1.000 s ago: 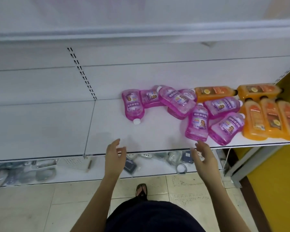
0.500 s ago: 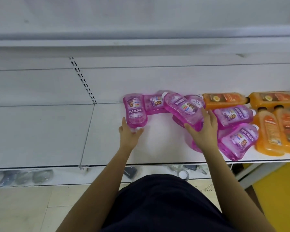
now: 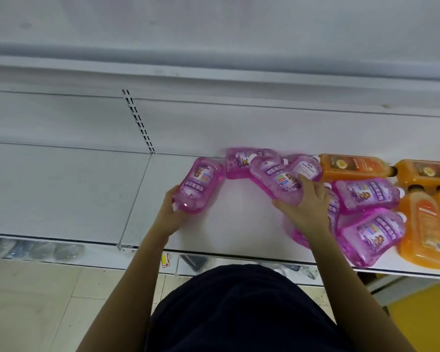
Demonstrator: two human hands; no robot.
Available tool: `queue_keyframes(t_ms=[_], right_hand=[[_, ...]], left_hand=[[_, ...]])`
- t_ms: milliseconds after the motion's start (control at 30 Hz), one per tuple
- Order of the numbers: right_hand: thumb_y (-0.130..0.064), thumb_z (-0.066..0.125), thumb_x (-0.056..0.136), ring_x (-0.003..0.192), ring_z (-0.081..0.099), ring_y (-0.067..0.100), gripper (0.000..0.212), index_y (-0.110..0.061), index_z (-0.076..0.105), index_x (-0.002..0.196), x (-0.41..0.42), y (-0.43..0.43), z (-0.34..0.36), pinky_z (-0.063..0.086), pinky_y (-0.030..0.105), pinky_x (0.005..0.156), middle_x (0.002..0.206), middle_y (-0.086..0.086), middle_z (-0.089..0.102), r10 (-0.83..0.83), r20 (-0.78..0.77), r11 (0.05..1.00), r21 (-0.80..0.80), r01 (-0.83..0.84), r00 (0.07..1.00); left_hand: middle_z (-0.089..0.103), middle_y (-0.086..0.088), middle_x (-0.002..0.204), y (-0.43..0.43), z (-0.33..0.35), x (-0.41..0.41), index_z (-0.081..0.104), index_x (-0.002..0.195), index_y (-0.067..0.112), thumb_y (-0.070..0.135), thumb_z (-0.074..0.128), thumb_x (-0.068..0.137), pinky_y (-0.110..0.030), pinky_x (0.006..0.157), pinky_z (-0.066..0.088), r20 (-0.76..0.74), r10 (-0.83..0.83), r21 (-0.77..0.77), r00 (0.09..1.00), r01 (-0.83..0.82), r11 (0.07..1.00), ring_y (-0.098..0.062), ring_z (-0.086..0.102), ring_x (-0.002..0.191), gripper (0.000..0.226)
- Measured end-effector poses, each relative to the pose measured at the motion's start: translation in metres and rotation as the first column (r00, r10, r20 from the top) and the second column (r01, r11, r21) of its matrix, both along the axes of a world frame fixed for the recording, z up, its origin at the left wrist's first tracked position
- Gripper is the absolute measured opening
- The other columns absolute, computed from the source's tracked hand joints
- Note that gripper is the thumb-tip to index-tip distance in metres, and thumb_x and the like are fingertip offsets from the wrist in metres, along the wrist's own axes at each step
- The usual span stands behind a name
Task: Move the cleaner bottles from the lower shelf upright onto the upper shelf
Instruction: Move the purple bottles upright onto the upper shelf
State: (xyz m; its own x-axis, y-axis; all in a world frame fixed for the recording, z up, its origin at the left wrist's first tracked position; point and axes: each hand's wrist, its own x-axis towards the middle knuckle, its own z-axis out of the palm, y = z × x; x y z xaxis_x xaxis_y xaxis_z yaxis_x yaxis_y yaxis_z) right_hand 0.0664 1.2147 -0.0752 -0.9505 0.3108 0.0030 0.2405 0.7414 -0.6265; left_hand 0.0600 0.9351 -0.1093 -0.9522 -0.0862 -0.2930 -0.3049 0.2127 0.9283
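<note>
On the white lower shelf [image 3: 61, 186], the left hand [image 3: 172, 212] grips a pink cleaner bottle [image 3: 201, 185] at its cap end; the right hand [image 3: 308, 204] clasps a second pink bottle [image 3: 274, 179] by its base. It seems best to lift both clear, turning the caps upward, toward the upper shelf [image 3: 214, 69].

Bare forearms reach forward, left hand [image 3: 172, 212] curled round cap end of a pink bottle [image 3: 201, 185], right hand [image 3: 309, 207] clasping second pink bottle [image 3: 277, 177] by its base
</note>
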Motion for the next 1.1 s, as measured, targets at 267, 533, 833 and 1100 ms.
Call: queue_keyframes(t_ms=[267,533,833,1100], right_hand=[[-0.034,0.081,0.064,0.116,0.038,0.038,0.082,-0.008,0.046,0.133,0.034,-0.044,-0.022,0.028,0.041,0.097,0.129,0.021,0.044,0.128,0.009,0.983,0.130,-0.129,0.992],[-0.033,0.088,0.051,0.103,0.048,0.045,0.093,0.003,0.050,0.128,0.059,-0.073,-0.040,0.042,0.048,0.085,0.113,0.032,0.049,0.038,0.090,0.981,0.188,-0.054,0.995],[-0.050,0.078,0.065,0.125,0.030,0.037,0.107,-0.008,0.021,0.145,0.071,-0.078,-0.039,0.032,0.047,0.102,0.136,0.020,0.028,-0.098,0.212,0.994,0.058,0.087,0.972],[-0.055,0.069,0.071,0.126,0.029,0.041,0.099,-0.007,0.023,0.143,0.072,-0.082,-0.040,0.027,0.051,0.104,0.137,0.025,0.030,-0.184,0.261,0.982,0.007,0.189,0.948]], left_hand=[[0.050,-0.023,0.131,-0.056,-0.003,0.008,0.040,0.137,0.004,-0.020,0.043,0.081,-0.039,0.095,0.042,0.083,-0.020,-0.421,0.996,0.053,0.905,-0.036,0.051,0.117,0.061],[0.028,-0.008,0.152,0.011,0.004,0.002,0.030,0.145,0.023,0.033,0.048,0.093,-0.054,0.110,0.015,-0.162,-0.133,-0.771,0.978,-0.041,0.636,-0.030,0.018,0.140,0.056],[0.024,0.009,0.151,0.008,-0.022,0.015,0.041,0.130,0.032,0.034,0.064,0.071,-0.064,0.107,-0.001,0.076,-0.448,-0.830,0.891,0.306,0.467,-0.021,0.003,0.143,0.063],[0.052,0.008,0.126,-0.038,-0.010,0.038,0.053,0.105,0.021,0.012,0.064,0.074,-0.051,0.111,0.023,-0.143,-0.378,-0.537,0.914,0.249,0.806,-0.025,0.032,0.135,0.034]])
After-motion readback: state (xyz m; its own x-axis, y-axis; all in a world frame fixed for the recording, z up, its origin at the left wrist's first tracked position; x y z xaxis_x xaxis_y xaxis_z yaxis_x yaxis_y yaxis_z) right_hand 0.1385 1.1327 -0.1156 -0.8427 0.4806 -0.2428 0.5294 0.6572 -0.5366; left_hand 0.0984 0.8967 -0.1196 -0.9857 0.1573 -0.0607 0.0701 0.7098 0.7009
